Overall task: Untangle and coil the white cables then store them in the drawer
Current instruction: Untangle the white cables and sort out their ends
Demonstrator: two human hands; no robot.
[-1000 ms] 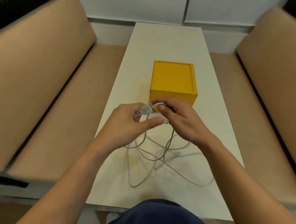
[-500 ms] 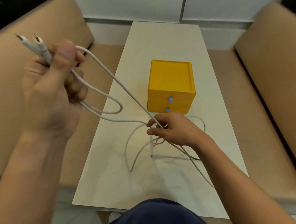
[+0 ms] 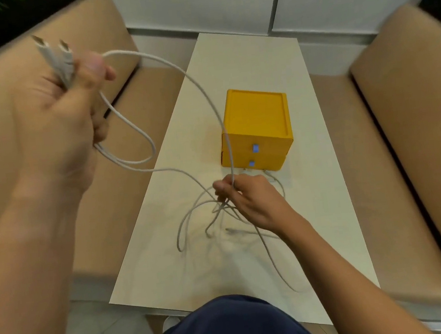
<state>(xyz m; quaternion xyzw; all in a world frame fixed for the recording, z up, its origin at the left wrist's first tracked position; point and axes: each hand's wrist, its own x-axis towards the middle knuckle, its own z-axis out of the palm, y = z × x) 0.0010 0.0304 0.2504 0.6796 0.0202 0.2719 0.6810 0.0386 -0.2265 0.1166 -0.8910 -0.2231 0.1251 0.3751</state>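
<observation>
Both grips hold the thin white cables: my left hand fisted upper left, right hand pinching mid-frame.

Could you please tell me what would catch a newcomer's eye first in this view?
The left hand, held high at the upper left and gripping two white plugs, stands out first. From it the cables sweep down to the right hand, which pinches them low over the table. Just beyond sits a bright yellow box with two shut drawers.
</observation>
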